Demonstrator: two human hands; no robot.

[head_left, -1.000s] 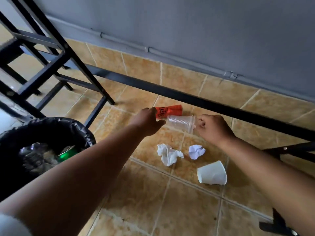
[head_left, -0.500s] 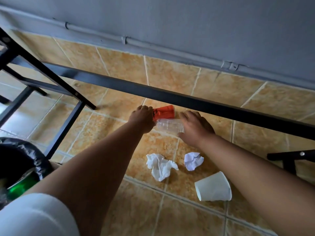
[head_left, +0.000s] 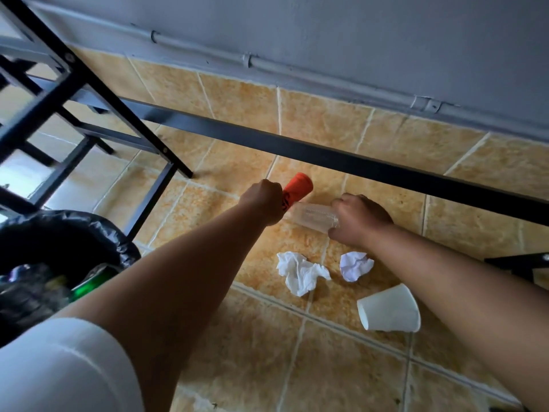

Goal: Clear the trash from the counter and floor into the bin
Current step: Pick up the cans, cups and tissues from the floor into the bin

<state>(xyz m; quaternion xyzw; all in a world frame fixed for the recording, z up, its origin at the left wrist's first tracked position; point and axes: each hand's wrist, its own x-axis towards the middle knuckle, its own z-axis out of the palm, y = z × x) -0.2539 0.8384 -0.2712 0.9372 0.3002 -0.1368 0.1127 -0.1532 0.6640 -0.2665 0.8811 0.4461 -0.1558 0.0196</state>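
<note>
Now left hand [head_left: 263,200] grips the can [head_left: 297,188], right hand [head_left: 361,221] seemingly the clear cup [head_left: 315,215]; bin [head_left: 74,233] lies left, nearer the left arm.

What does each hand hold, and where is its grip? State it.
Left hand: orange can, near end. Right hand: clear plastic cup, at its right end.

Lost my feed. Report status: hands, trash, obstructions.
Left hand shut on orange can. Right hand shut on clear plastic cup. Tissue, paper ball, white cup on floor. Black crossbar just beyond the hands.
</note>
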